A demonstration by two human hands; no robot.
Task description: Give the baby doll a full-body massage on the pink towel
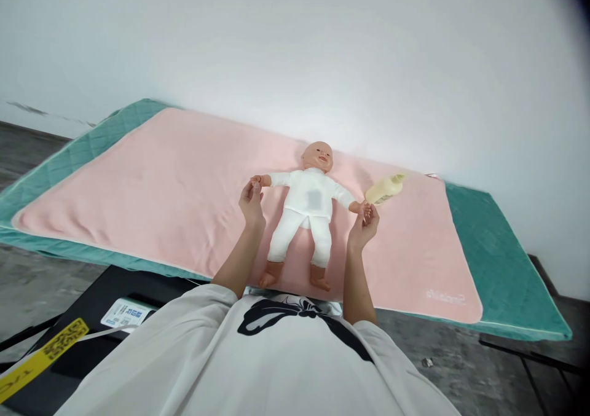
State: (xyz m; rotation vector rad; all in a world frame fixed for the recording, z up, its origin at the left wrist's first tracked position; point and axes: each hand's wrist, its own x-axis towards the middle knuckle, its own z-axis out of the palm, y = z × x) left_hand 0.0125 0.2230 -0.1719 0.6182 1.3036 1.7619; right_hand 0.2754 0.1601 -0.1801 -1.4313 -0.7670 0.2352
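A baby doll (310, 190) in a white top and white trousers lies on its back on a pink blanket (184, 182), head toward the wall and bare feet toward me. Its arms are stretched out to both sides. My left hand (251, 202) is closed around the doll's hand on the left. On the other side, my right hand (364, 227) pinches the doll's other hand. Just beyond my right hand a pale yellow bottle (385, 188) with a pointed nozzle lies on its side on the blanket.
The blanket covers a green quilted mattress (488, 244) set against a white wall (295, 53). At the lower left, a black case or seat (92, 317) with a white label and a yellow tag strap (46, 357) stands close to me. Grey floor (415, 354) shows in front.
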